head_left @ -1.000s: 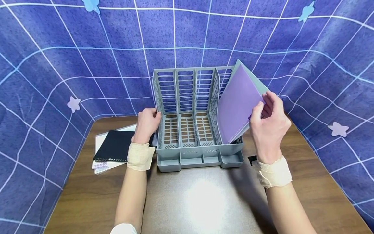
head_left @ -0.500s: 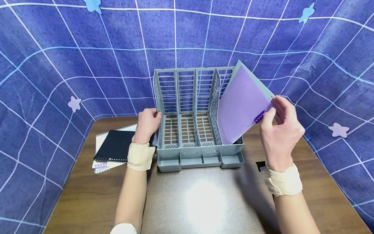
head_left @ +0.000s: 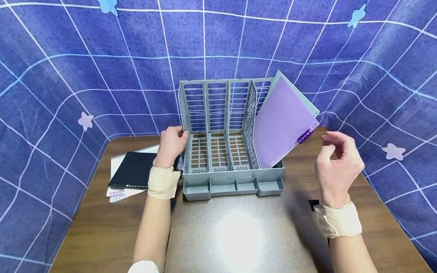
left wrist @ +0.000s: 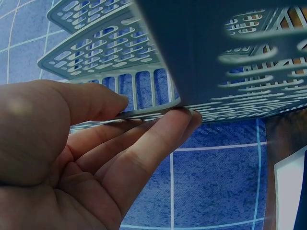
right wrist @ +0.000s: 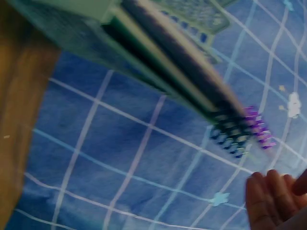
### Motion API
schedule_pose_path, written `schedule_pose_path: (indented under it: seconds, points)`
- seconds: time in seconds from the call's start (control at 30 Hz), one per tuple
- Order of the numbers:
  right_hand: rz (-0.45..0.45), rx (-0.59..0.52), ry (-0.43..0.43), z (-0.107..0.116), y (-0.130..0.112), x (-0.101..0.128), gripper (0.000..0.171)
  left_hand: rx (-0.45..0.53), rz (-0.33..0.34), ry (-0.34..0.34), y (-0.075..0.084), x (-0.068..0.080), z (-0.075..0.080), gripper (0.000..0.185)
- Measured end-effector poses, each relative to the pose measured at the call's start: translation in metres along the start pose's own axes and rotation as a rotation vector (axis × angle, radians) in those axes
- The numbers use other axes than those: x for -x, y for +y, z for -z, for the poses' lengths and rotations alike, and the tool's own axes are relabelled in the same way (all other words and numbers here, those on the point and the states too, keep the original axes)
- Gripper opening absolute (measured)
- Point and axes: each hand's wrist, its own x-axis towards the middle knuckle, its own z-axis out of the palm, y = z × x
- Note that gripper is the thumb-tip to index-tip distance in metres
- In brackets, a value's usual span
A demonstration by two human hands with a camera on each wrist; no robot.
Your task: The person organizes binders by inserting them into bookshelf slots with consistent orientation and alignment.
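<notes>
The head camera is looking forward and down over the table (head_left: 239,235) from above. The left wrist camera is sitting close under the gray file rack (left wrist: 230,62), facing up, while the right wrist camera is viewing the same rack (right wrist: 86,19) from slightly farther off.

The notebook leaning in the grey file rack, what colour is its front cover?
The notebook has a light purple front cover, with darker purple binder clips. The head view shows it best.

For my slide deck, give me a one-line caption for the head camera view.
Left hand grips the grey file rack; right hand hovers beside the purple notebook leaning in it.
</notes>
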Motion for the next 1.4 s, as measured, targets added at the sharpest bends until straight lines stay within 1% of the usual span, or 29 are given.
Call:
schedule_pose_path:
  seconds: [0.13,0.27,0.37,0.43,0.6,0.7,0.73,0.87,0.93,1.1,1.27,1.33,1.4]
  points:
    - [-0.048,0.075,-0.154,0.000,0.026,0.012,0.034,-0.007,0.007,-0.005,0.000,0.000,0.001,0.029]
    - [-0.105,0.147,-0.369,-0.003,0.045,0.027,0.037,-0.001,0.006,-0.004,0.000,0.002,0.002,0.031]
    - [-0.152,0.177,-0.514,-0.005,0.054,0.038,0.042,-0.007,0.003,-0.007,0.000,0.004,0.003,0.031]
    - [-0.169,0.180,-0.592,-0.005,0.058,0.046,0.046,-0.016,0.001,-0.014,0.001,0.004,0.005,0.029]
    - [-0.148,0.183,-0.755,-0.006,0.062,0.062,0.061,-0.029,0.002,-0.031,0.006,0.007,0.013,0.023]
    - [-0.121,0.195,-0.826,-0.007,0.062,0.070,0.073,-0.018,0.021,-0.038,0.008,0.010,0.019,0.022]
    - [-0.114,0.200,-0.849,-0.008,0.062,0.073,0.076,-0.014,0.031,-0.043,0.009,0.011,0.021,0.025]
    - [-0.099,0.205,-0.925,-0.010,0.063,0.083,0.090,0.012,0.077,-0.057,0.010,0.019,0.030,0.049]
    - [-0.091,0.206,-0.949,-0.012,0.063,0.087,0.095,0.014,0.086,-0.059,0.011,0.022,0.034,0.057]
    - [-0.090,0.218,-1.002,-0.016,0.062,0.094,0.106,-0.011,0.076,-0.040,0.016,0.031,0.044,0.058]
    - [-0.116,0.229,-1.054,-0.017,0.063,0.100,0.116,-0.042,0.084,-0.049,0.025,0.041,0.053,0.060]
    - [-0.125,0.244,-1.062,-0.015,0.063,0.102,0.118,-0.062,0.086,-0.055,0.026,0.045,0.056,0.060]
    - [-0.128,0.269,-1.062,-0.013,0.063,0.102,0.115,-0.082,0.088,-0.055,0.026,0.049,0.059,0.060]
